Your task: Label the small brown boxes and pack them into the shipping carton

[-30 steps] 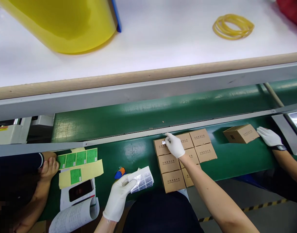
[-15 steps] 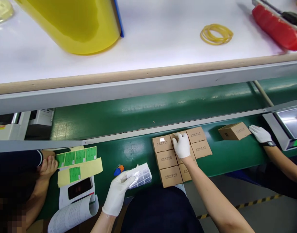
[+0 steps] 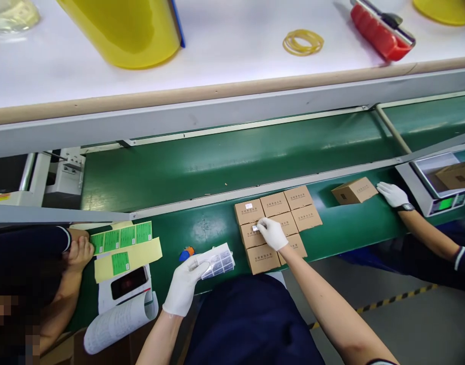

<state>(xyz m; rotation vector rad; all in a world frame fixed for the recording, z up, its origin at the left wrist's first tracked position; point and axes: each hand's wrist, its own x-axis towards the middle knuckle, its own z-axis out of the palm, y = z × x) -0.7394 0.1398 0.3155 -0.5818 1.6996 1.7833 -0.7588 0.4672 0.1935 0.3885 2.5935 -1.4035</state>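
My left hand (image 3: 184, 284), in a white glove, is closed on a sheet of silver labels (image 3: 219, 264), held low in front of my body. My gloved right hand (image 3: 273, 233) pinches a small white label (image 3: 255, 228) against the left box of the middle row. The brown cardboard boxes (image 3: 265, 258) stand side by side in a block on the green work surface (image 3: 202, 223). On the box at the back left (image 3: 249, 214) sits another small white label (image 3: 248, 206). My right hand partly covers the boxes beneath it.
A co-worker's gloved hand (image 3: 392, 195) touches a separate box (image 3: 354, 191) near a scale (image 3: 426, 192) bearing another box (image 3: 458, 175). At left, another person's hand (image 3: 80, 253) rests by green labels (image 3: 136, 237) and a phone (image 3: 129, 283). A white shelf (image 3: 225, 56) crosses above.
My right hand has moved from the back middle box to the left box of the middle row, where a white label now shows. A box has come into view on the scale.
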